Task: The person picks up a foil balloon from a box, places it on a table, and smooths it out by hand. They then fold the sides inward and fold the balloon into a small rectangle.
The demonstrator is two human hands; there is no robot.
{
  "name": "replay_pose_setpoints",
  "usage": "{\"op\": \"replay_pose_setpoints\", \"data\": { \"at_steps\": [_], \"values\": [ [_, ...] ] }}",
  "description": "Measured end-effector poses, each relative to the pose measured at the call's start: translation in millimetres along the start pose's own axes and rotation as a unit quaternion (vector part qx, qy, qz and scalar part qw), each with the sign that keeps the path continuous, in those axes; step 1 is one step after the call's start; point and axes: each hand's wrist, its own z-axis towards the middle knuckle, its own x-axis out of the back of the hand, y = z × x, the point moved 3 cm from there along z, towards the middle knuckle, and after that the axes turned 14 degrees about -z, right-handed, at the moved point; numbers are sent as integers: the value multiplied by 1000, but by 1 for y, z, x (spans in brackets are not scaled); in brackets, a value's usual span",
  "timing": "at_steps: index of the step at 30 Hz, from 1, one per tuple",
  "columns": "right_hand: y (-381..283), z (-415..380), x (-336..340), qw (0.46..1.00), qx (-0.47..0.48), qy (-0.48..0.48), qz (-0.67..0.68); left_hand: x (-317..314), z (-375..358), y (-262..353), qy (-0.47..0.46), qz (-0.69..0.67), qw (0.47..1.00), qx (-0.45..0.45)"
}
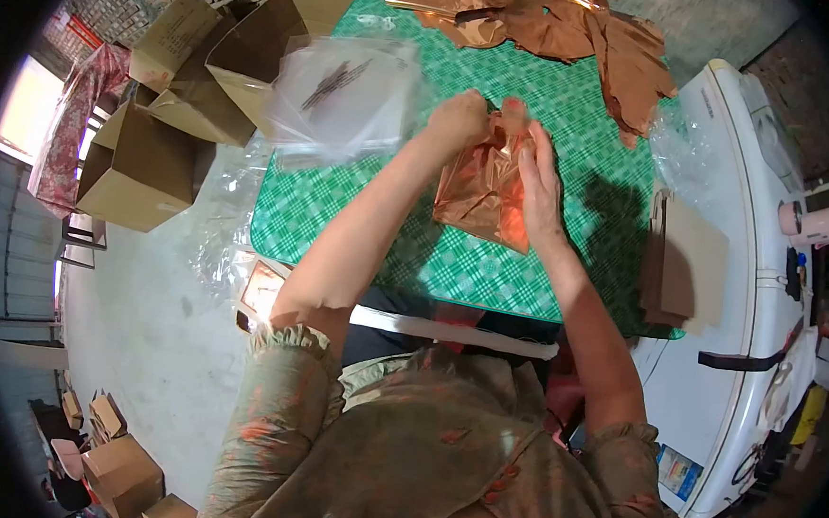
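Note:
A copper-coloured foil packet (481, 187) lies flat on the green checked tablecloth, its surface shiny and creased. At its upper left corner my left hand (460, 119) is closed, with the fingers curled down onto the foil edge. My right hand (541, 183) rests along the packet's right side, fingers stretched out and touching it. A short flap of foil sticks up between the two hands. The fingertips of my left hand are partly hidden, so the exact grip is hard to see.
Clear plastic bags (344, 93) are stacked at the table's left. Loose copper foil sheets (543, 25) spread over the far edge. Brown cardboard pieces (685, 261) stand at the right, beside a white appliance (711, 372). Open cardboard boxes (145, 171) sit to the left.

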Motion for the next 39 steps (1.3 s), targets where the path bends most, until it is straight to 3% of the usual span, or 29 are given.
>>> {"op": "replay_pose_setpoints", "data": {
  "at_steps": [2, 8, 11, 14, 17, 23, 29, 32, 35, 39],
  "values": [
    [-3, 0, 0, 1000, -8, -4, 9, 7, 2, 5, -58, 5, 998, -24],
    [-6, -3, 3, 998, -30, -10, 50, 3, 21, 1, -162, 35, 986, 34],
    [-3, -3, 2, 997, -26, 0, 70, 2, 18, 3, -150, 25, 988, 28],
    [3, -1, 0, 997, -20, 15, 75, 4, 14, 9, -81, 13, 997, 12],
    [0, -1, 3, 997, -30, 14, 64, 24, -5, 35, -109, -33, 993, 31],
    [-4, -3, 4, 997, -34, 13, 69, 14, 16, 12, -99, -12, 994, 33],
    [-13, -3, 8, 997, -43, 10, 59, 4, 23, 10, -151, 66, 986, 29],
    [-17, -5, 7, 997, -51, 11, 60, -26, 39, -4, -101, 148, 976, -123],
    [-11, -4, 8, 998, -43, 15, 50, -16, 25, 31, -130, 155, 979, -23],
    [-7, -4, 6, 998, -31, 24, 42, -13, 12, 20, -102, 147, 982, -53]
  ]
}}
